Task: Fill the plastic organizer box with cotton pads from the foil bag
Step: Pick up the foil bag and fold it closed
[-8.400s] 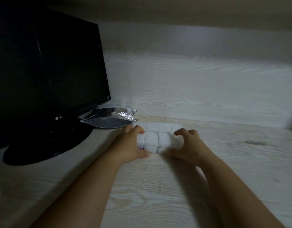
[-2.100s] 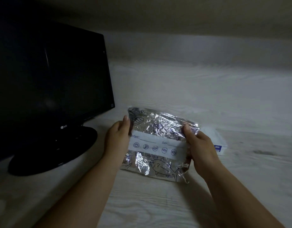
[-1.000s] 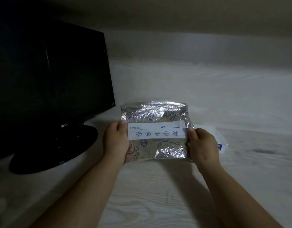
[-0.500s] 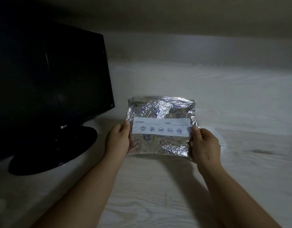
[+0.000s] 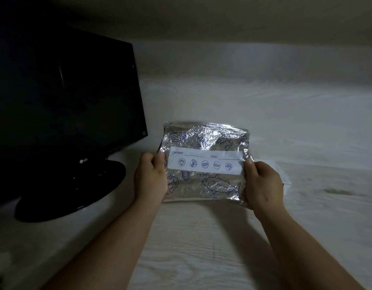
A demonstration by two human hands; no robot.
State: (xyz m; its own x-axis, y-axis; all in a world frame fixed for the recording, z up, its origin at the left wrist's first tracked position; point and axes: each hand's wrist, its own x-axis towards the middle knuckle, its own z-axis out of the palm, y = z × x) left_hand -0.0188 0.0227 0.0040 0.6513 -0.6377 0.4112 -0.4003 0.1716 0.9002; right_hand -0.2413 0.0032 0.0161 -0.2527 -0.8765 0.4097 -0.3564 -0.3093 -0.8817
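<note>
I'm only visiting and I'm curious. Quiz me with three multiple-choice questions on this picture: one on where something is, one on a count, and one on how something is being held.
1. Where does the black monitor stand relative to the foil bag?
A. to its left
B. to its right
C. on top of it

2. How many round icons are on the bag's white label?
A. three
B. five
C. eight

3. How is the bag held?
A. it lies untouched
B. it dangles from one hand
C. the left hand and right hand grip it, one at each side edge

Answers:
1 A: the monitor fills the picture's left side.
2 B: five icons sit in a row under "Content" and "Date".
3 C: both thumbs pinch the bag's front and hold it upright.
</note>
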